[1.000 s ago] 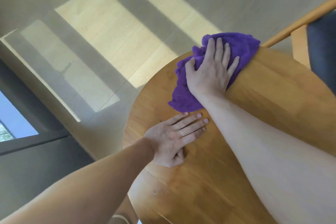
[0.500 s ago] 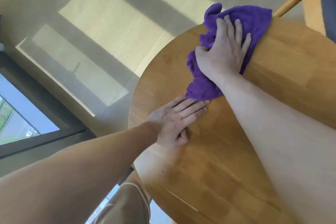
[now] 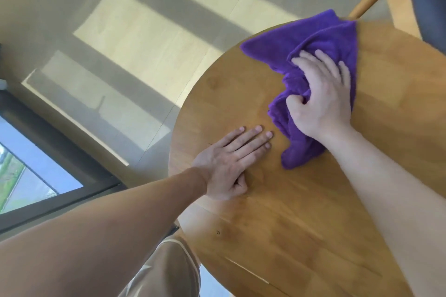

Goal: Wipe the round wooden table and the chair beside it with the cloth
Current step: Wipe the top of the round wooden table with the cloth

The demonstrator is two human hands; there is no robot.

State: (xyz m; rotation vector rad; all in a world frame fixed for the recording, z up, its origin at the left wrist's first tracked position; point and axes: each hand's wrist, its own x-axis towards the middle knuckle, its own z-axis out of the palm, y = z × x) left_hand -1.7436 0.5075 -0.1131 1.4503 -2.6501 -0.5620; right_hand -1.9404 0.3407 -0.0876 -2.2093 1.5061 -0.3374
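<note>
Sunlit floor (image 3: 149,38) shows beyond the round wooden surface (image 3: 301,212), with a window (image 3: 31,171) low at its left. Your cloth (image 3: 311,46) lies bunched near the far edge of the surface, one corner reaching just over the rim beside the chair (image 3: 395,5). Your right hand (image 3: 323,101) has its grip on the cloth, thumb curled into a fold and fingers spread on top. Your left hand (image 3: 229,161) lies flat on the wood just beside the cloth, fingers straight, holding nothing. Expect the cloth to feel light, soft and floppy; it likely bunches and trails under pressure. Take hold at the gathered middle under your palm, not a loose corner, so it spreads evenly as you push.
</note>
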